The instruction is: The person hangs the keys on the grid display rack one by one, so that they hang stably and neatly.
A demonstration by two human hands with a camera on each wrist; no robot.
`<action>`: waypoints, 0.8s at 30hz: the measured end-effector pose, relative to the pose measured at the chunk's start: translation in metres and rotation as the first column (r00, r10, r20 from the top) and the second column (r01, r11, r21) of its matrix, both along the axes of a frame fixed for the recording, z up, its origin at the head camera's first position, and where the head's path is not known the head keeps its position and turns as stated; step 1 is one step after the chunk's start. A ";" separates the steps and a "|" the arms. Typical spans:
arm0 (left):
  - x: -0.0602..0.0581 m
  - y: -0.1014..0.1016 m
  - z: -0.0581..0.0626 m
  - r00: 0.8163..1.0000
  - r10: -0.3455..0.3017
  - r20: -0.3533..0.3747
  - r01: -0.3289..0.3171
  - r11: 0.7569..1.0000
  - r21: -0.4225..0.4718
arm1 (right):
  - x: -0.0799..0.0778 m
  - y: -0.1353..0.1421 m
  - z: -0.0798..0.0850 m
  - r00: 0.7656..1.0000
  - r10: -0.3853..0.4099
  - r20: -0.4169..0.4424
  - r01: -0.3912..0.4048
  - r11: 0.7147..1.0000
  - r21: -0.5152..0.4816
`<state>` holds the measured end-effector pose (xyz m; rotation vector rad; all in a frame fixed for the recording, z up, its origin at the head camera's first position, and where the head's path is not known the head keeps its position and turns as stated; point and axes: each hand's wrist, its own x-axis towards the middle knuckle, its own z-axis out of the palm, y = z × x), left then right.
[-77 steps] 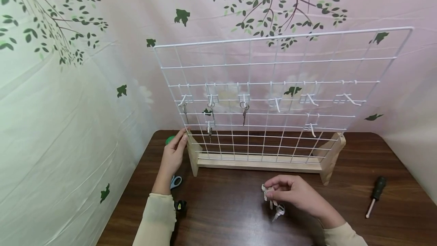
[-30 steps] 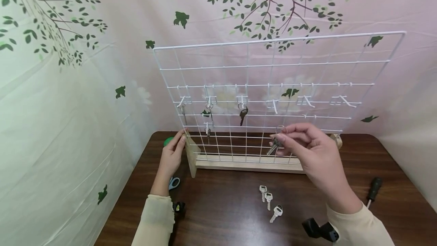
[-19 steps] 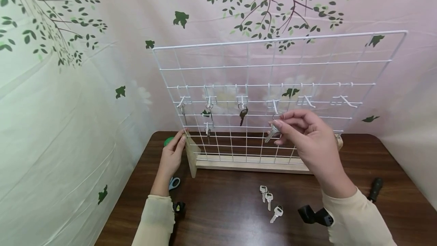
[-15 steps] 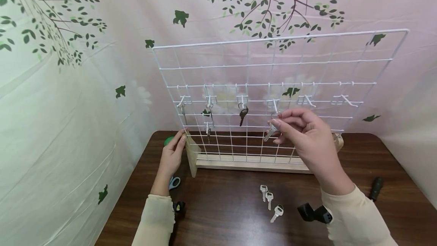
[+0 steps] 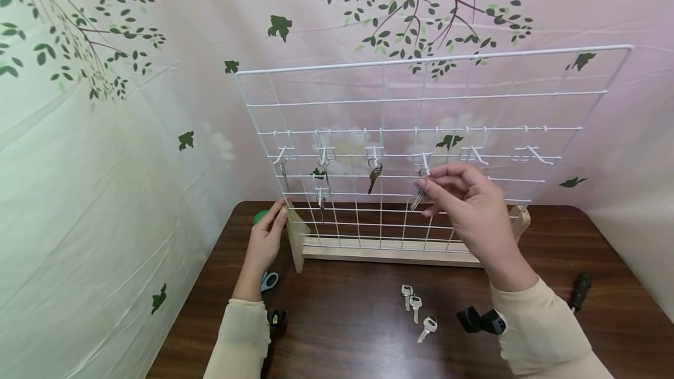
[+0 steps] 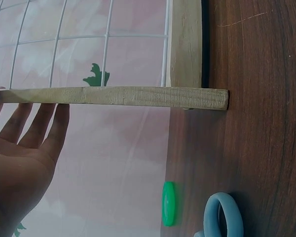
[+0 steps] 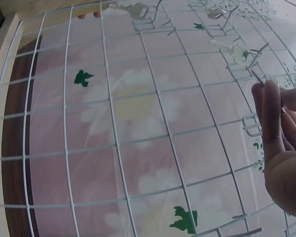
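Wire rack (image 5: 383, 63) stands upright on the counter (image 5: 342, 326), a pale wooden crossbar (image 5: 389, 253) along its foot. Right hand (image 5: 471, 209) at the rack's face, right of its middle: fingers narrowed, pinching a ringed key (image 5: 418, 199), blade angled down and leftward. Its ring lies at the tip of the fourth hook (image 5: 426, 160), upper row, counting from the rack's left; cannot tell whether the ring is threaded on. Number of blades in the pinch also unclear. Left hand (image 5: 267, 237) at the rack's left end, thumb and fingers holding the left wooden upright (image 5: 296, 235) near its top. Keys hang from the rack's first three upper hooks, the third key (image 5: 375, 179) dark; another hanging key (image 5: 322, 209) sits on a lower hook beneath the second. On the counter in front of the rack, right of its middle: three loose keys, nearest one (image 5: 429, 326) just beside the middle one (image 5: 416, 304). Screwdriver (image 5: 581, 291) in front of the rack's right end, part hidden by the sleeve (image 5: 542, 326). Outside the rack's left upright: blue loop handle (image 6: 234, 217) and green disc (image 6: 168, 204), apart.
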<state>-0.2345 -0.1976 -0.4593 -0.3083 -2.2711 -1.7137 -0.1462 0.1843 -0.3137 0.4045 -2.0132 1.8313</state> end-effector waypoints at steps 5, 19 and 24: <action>-0.001 0.000 0.000 1.000 0.000 0.000 0.000 1.000 -0.012 | -0.002 0.000 -0.002 0.998 -0.058 -0.039 0.061 0.997 0.054; 0.001 -0.002 -0.001 1.000 0.007 0.014 -0.007 1.000 -0.002 | 0.025 0.001 -0.009 0.926 -0.297 -0.232 0.371 0.831 0.415; -0.002 -0.002 0.000 1.000 0.004 0.003 -0.004 1.000 -0.009 | 0.042 0.003 -0.027 0.913 -0.307 -0.270 0.396 0.829 0.395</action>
